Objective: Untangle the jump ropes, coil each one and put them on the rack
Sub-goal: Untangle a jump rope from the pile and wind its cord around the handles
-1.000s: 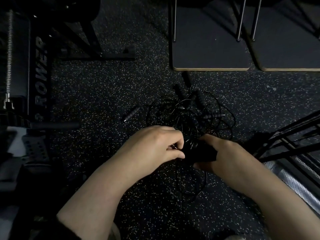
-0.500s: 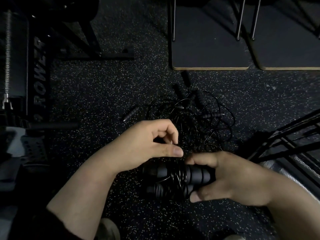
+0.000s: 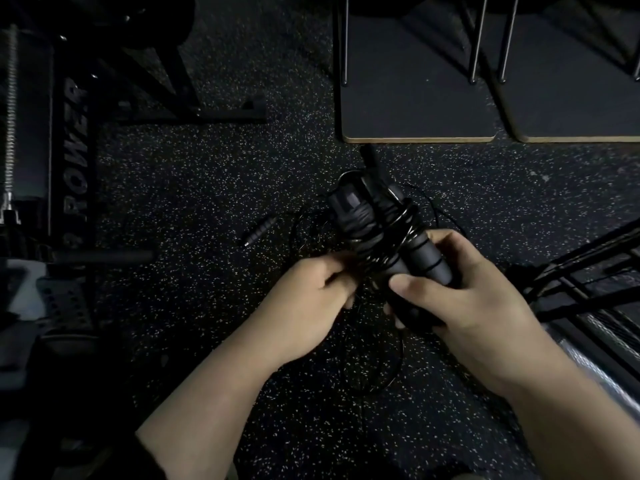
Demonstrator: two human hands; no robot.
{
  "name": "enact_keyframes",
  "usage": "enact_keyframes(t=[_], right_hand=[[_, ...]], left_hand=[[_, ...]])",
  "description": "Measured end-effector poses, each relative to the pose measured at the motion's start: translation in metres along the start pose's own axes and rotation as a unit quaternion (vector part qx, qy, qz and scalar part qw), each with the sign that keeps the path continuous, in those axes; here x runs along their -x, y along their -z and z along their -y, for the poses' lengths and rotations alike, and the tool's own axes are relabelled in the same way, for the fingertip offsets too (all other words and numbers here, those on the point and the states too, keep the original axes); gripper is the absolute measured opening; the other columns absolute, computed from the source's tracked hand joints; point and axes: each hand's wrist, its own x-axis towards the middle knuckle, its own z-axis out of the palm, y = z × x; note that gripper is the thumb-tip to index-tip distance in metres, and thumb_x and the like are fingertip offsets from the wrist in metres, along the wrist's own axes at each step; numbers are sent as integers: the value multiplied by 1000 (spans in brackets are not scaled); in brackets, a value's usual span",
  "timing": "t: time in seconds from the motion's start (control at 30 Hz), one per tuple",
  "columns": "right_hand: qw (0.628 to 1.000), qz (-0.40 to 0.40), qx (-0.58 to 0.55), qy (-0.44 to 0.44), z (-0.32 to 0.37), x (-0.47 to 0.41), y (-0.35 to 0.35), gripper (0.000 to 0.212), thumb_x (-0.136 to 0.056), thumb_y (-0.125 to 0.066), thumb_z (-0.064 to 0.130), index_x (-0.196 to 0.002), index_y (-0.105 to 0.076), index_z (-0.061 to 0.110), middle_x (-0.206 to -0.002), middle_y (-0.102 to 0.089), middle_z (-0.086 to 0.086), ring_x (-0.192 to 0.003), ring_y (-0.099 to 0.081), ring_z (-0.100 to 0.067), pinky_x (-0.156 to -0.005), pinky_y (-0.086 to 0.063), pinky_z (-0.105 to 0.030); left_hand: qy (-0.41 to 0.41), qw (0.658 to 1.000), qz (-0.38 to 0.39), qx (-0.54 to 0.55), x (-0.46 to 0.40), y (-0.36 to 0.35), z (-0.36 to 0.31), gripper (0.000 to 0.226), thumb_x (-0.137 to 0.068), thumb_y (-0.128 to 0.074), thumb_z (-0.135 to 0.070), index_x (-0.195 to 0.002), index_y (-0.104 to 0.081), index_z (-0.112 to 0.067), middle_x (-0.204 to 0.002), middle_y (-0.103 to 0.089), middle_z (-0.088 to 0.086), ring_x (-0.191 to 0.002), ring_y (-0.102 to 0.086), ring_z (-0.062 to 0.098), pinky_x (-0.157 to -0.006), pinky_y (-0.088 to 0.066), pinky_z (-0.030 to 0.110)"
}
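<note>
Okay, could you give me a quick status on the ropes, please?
Right hand grips black foam handles, thin black cord wrapped round. Left hand pinching cord. Loose ribbed handle on speckled floor.

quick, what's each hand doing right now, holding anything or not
Left hand: closed, pinching the black rope cord wound around the handles.
Right hand: closed, gripping the lower end of the bundled jump rope handles.

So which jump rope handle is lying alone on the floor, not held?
The small ribbed handle left of the tangle, lying alone on the speckled floor. The other handles are bundled with cord, gripped by the right hand.
</note>
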Motion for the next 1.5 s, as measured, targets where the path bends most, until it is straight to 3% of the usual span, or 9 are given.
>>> enact_keyframes(t=[0.17,0.33,0.5,0.57,0.67,0.9,1.13,1.27,1.5], right_hand=[[991,-79,107,-12,-3,1,-2,30,-91,-74,12,-114,-59,24,-102,-77,-2,-95,-72,-26,-88,-57,-43],[953,-94,286,-18,-6,2,-4,36,-92,-73,33,-118,-49,42,-94,-74,20,-80,-69,-4,-69,-55,-25],[920,-114,373,-39,-9,1,-5,39,-95,-70,31,-117,-41,46,-81,-69,10,-67,-66,-11,-52,-50,-28],[904,-104,414,-39,-8,2,-5,39,-95,-70,29,-112,-40,47,-75,-68,8,-63,-66,-9,-49,-50,-28],[878,-78,470,-43,-5,3,-4,40,-95,-72,27,-107,-41,48,-72,-66,7,-60,-64,-3,-45,-47,-21],[823,57,554,-111,0,4,-2,39,-96,-70,27,-112,-45,52,-79,-66,6,-59,-61,-8,-46,-46,-22],[895,188,392,-101,2,5,8,47,-89,-76,9,-101,-61,51,-84,-69,1,-69,-62,-17,-67,-52,-43],[942,228,222,-105,10,11,10,41,-89,-73,-5,-102,-66,33,-102,-76,-13,-99,-72,-30,-94,-55,-45],[965,251,55,-52,6,12,11,39,-79,-72,-7,-100,-65,26,-94,-76,-4,-88,-71,-12,-83,-57,-25]], left_hand=[[-19,996,11,-87,3,-5,-5,25,-98,-62,-24,-77,-68,-12,-52,-54,-6,-49,-37,13,-45,-29,30],[-27,986,1,-167,2,-8,-1,24,-95,-60,-21,-75,-53,-9,-63,-49,-5,-52,-41,14,-50,-39,41],[-58,957,21,-285,5,-6,-7,36,-97,-59,-28,-132,-67,-28,-101,-74,-6,-80,-69,10,-72,-57,28],[-82,949,25,-304,7,-5,-11,33,-98,-60,-27,-130,-68,-29,-111,-72,-7,-93,-66,6,-82,-55,29],[-103,947,48,-302,10,-1,-12,23,-99,-60,-25,-119,-67,-36,-105,-64,-14,-75,-54,-9,-61,-44,14],[-167,932,41,-318,13,18,-17,12,-97,-65,-42,-104,-56,-43,-95,-60,-23,-83,-59,0,-71,-52,29],[-160,966,13,-201,9,38,-8,33,-69,-70,-66,-85,-69,-37,-90,-61,-24,-78,-55,-1,-67,-44,21],[-146,987,47,-56,8,44,-13,18,-76,-75,-42,-82,-76,-25,-73,-69,-20,-69,-61,-5,-66,-43,8],[-92,984,98,120,-1,28,-4,12,-83,-71,-28,-81,-72,-16,-69,-69,-12,-63,-62,-2,-60,-48,12]])
